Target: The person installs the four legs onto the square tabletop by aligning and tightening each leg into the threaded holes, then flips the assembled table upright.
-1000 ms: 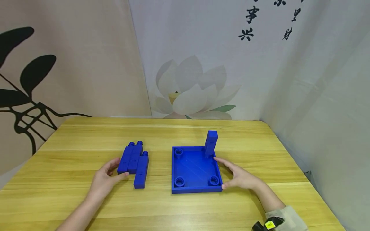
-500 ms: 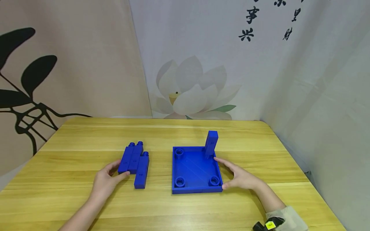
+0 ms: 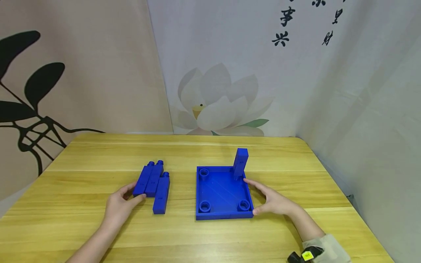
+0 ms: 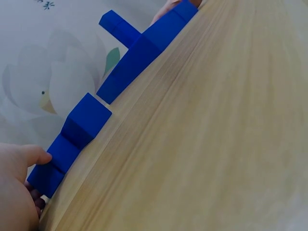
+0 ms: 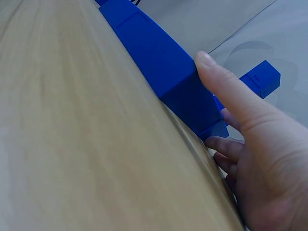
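Note:
Three blue square posts with round pegs at their far ends lie side by side on the table in the head view. My left hand pinches the near end of the leftmost post; its thumb shows on that end in the left wrist view. The middle post lies against it, and the right post sits nearer the front. A shallow blue square tray has round sockets at its corners. One post stands upright at its far right corner. My right hand touches the tray's right side with thumb and fingers spread.
The wooden table extends around the parts, with a printed cloth backdrop behind its far edge. A black device with a yellow label is at the right wrist.
The leftmost post has shifted very slightly, its near end a little to the left, with the left hand on it. The right hand and the tray stay in place.

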A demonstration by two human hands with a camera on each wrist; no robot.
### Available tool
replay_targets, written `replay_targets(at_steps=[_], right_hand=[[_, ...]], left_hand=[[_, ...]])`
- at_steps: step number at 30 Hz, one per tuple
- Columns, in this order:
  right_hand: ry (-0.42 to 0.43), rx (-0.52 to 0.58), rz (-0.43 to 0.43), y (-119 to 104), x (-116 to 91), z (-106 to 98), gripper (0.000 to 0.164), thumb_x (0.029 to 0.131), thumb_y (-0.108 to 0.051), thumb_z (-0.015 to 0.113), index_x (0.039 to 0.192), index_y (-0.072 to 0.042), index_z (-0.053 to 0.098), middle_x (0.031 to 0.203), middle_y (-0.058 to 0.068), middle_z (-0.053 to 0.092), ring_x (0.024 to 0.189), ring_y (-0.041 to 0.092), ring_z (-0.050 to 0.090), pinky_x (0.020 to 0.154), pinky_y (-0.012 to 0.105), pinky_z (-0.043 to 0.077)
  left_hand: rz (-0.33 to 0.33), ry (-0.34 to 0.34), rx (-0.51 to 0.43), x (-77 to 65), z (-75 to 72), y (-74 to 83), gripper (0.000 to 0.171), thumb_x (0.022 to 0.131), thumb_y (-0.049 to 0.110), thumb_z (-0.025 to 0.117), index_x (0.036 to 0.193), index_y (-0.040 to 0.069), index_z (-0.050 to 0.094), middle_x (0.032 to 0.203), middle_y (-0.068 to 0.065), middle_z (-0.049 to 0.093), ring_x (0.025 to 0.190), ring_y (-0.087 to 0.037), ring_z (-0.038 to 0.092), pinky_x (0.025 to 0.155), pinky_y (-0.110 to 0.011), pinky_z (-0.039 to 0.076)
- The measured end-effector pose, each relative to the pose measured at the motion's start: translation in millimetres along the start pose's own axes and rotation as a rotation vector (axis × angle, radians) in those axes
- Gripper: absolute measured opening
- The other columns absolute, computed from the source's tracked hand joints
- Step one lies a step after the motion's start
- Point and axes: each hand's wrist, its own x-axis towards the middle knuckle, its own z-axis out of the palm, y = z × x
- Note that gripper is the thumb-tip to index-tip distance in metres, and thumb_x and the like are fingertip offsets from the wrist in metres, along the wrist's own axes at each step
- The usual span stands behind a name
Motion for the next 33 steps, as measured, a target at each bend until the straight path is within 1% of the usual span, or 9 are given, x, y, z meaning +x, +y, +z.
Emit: replay_targets(at_steps=[3, 7, 11, 13, 15, 18, 20, 26, 33], right_hand=[[0.002, -0.003, 0.001, -0.3, 0.0, -0.1, 0.094, 0.075, -0.019, 0.083, 0.152, -0.023, 0.028, 0.155, 0.001, 0.025, 0.141, 0.024, 0.019, 0.111, 0.038, 0.017], [0.0, -0.004, 0.001, 0.1, 0.1, -0.3, 0.094, 0.075, -0.02, 0.082, 0.152, -0.023, 0.027, 0.155, 0.002, 0.025, 0.141, 0.025, 0.02, 0.111, 0.045, 0.017], [-0.001, -0.008, -0.002, 1.3, 0.4, -0.5, 0.095, 0.075, -0.019, 0.082, 0.152, -0.024, 0.027, 0.154, 0.002, 0.026, 0.14, 0.025, 0.021, 0.111, 0.049, 0.017], [0.0, -0.009, -0.003, 1.7, 0.5, -0.5, 0.095, 0.075, -0.019, 0.083, 0.152, -0.024, 0.027, 0.154, 0.001, 0.026, 0.14, 0.024, 0.022, 0.111, 0.046, 0.017], [0.002, -0.009, -0.008, 1.7, 0.6, -0.5, 0.095, 0.075, -0.019, 0.083, 0.152, -0.023, 0.027, 0.154, 0.001, 0.027, 0.14, 0.024, 0.023, 0.111, 0.04, 0.018], [0.005, -0.002, -0.01, 0.5, 0.3, -0.4, 0.095, 0.074, -0.019, 0.083, 0.152, -0.023, 0.028, 0.154, 0.001, 0.027, 0.14, 0.024, 0.023, 0.11, 0.029, 0.019], [0.005, 0.004, -0.01, -0.5, 0.1, -0.3, 0.096, 0.074, -0.02, 0.084, 0.152, -0.023, 0.028, 0.154, 0.002, 0.027, 0.14, 0.025, 0.023, 0.109, 0.025, 0.018], [0.003, 0.003, -0.01, -0.3, -0.3, -0.1, 0.095, 0.075, -0.02, 0.083, 0.152, -0.022, 0.028, 0.154, 0.002, 0.027, 0.14, 0.025, 0.022, 0.11, 0.031, 0.018], [0.003, -0.001, -0.019, 2.4, -0.5, -0.1, 0.095, 0.075, -0.02, 0.083, 0.152, -0.021, 0.027, 0.154, 0.002, 0.027, 0.14, 0.025, 0.022, 0.11, 0.032, 0.018]], left_hand=[[0.014, 0.027, 0.0, -0.6, 0.1, 0.7, 0.055, 0.083, 0.018, 0.077, 0.126, -0.01, 0.056, 0.122, -0.027, 0.058, 0.11, -0.035, 0.056, 0.075, -0.005, 0.037], [0.032, 0.064, 0.0, -1.4, 0.3, 1.3, 0.051, 0.082, 0.015, 0.077, 0.122, -0.01, 0.059, 0.116, -0.027, 0.061, 0.101, -0.03, 0.06, 0.07, -0.006, 0.041], [0.04, 0.112, -0.012, -1.3, 0.8, 1.8, 0.046, 0.081, 0.011, 0.077, 0.119, -0.01, 0.062, 0.11, -0.026, 0.064, 0.085, -0.011, 0.061, 0.065, -0.009, 0.045], [0.041, 0.138, -0.027, -1.3, 1.1, 2.0, 0.043, 0.081, 0.009, 0.077, 0.117, -0.009, 0.063, 0.107, -0.025, 0.065, 0.078, -0.001, 0.058, 0.064, -0.009, 0.046], [0.049, 0.161, -0.049, -1.5, 1.4, 1.7, 0.041, 0.081, 0.007, 0.076, 0.116, -0.009, 0.064, 0.105, -0.025, 0.066, 0.074, 0.004, 0.056, 0.063, -0.009, 0.046], [0.071, 0.195, -0.083, -1.6, 1.9, 1.0, 0.038, 0.08, 0.002, 0.075, 0.114, -0.011, 0.064, 0.103, -0.027, 0.066, 0.073, 0.006, 0.056, 0.062, -0.009, 0.047], [0.084, 0.217, -0.1, -1.9, 2.1, 0.6, 0.036, 0.08, 0.0, 0.074, 0.112, -0.013, 0.064, 0.101, -0.028, 0.065, 0.072, 0.007, 0.056, 0.062, -0.008, 0.047], [0.08, 0.301, -0.101, -2.3, 2.0, 1.4, 0.033, 0.08, 0.002, 0.075, 0.11, -0.01, 0.067, 0.096, -0.026, 0.067, 0.069, 0.01, 0.055, 0.058, -0.008, 0.046], [0.055, 0.356, -0.142, -2.2, 0.7, 3.7, 0.031, 0.08, -0.001, 0.073, 0.109, -0.01, 0.067, 0.102, -0.027, 0.066, 0.072, 0.014, 0.053, 0.06, -0.007, 0.046]])
